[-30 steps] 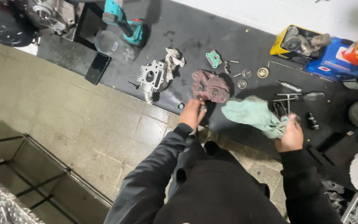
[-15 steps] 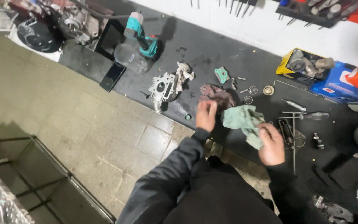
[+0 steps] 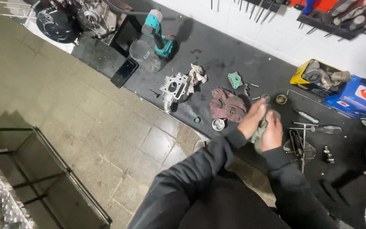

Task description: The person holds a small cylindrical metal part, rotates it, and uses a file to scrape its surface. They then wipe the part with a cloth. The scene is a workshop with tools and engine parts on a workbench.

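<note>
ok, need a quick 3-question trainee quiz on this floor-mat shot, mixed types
1. True or false: both hands are pressed around the pale green rag.
2. Multiple choice: what lies on the black mat just left of the left hand? A) worn reddish gloves B) a hammer C) a paint tin
3. Fill in: the teal cordless ____ stands near the mat's far left end.

Key
1. True: left hand and right hand enclose it.
2. A, the gloves.
3. drill.
</note>
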